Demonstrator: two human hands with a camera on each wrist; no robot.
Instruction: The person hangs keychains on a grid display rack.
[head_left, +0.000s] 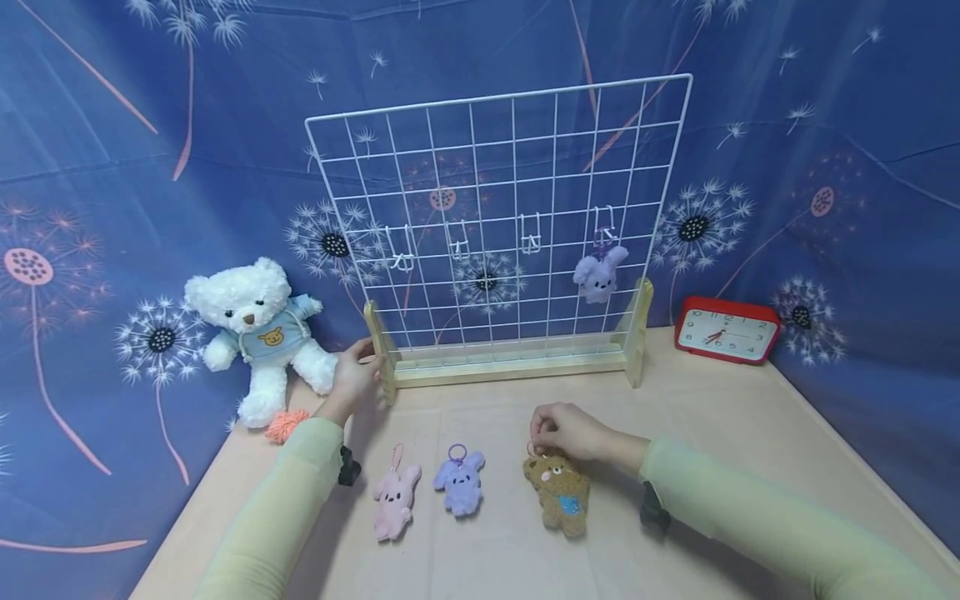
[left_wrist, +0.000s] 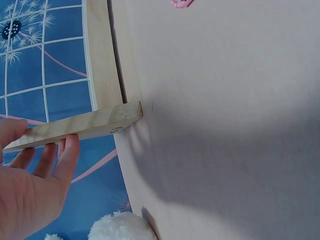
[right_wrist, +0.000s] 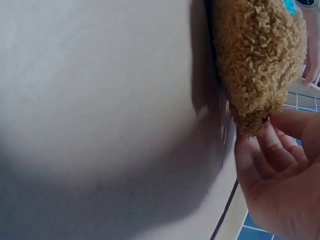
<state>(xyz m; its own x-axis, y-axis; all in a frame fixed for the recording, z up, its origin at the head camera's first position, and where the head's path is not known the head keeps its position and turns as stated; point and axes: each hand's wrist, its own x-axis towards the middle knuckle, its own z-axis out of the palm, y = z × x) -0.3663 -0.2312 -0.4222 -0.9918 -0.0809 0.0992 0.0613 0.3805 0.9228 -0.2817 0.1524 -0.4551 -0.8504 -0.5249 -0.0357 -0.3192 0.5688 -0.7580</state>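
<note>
My left hand (head_left: pixel 356 380) grips the wooden side foot (left_wrist: pixel 85 122) of a white wire grid rack (head_left: pixel 513 223), thumb on one face and fingers on the other. My right hand (head_left: pixel 576 431) pinches the top of a brown plush bear keychain (head_left: pixel 566 500) by its ring, over the table. In the right wrist view the bear's fuzzy body (right_wrist: pixel 260 60) partly covers the fingertips. To its left lie a purple plush keychain (head_left: pixel 461 487) and a pink plush bunny keychain (head_left: pixel 395 503). A second purple plush keychain (head_left: pixel 597 277) hangs from the rack's rightmost hook (head_left: pixel 604 227).
Other white hooks, including a left one (head_left: pixel 401 260) and a middle one (head_left: pixel 531 242), hang on the grid without keychains. A white teddy bear (head_left: pixel 273 350) sits at the left beside an orange pom-pom (head_left: pixel 287 426). A red clock (head_left: pixel 727 330) stands at the right.
</note>
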